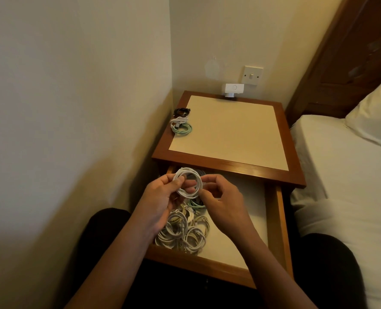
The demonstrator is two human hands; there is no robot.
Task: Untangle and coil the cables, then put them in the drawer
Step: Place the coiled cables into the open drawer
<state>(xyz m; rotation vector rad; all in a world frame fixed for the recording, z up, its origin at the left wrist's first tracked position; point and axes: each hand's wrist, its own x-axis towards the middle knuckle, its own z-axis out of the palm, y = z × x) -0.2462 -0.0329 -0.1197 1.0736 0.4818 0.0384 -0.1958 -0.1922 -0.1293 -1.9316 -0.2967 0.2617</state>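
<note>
The person holds a small, round white cable coil in the air above the far left corner of the open wooden drawer. The left hand pinches the coil's left side between thumb and curled fingers. The right hand pinches its right side with bent fingertips, probably where the loose end sits, though the plug itself cannot be made out.

The coil looks light, thin and springy. It would likely loosen and spread if held by a single loop, so the best hold is probably across all the turns at once, with the free end trapped under a finger until the coil lies flat.

Below the hands, a heap of coiled white cables fills the near left part of the drawer, with a mint-green coiled cable just beyond it. The drawer's right side shows bare lining.

Three more bundles sit at the far left edge of the brown wooden nightstand: a black cable bundle, a white cable bundle and a mint-green cable loop.
</note>
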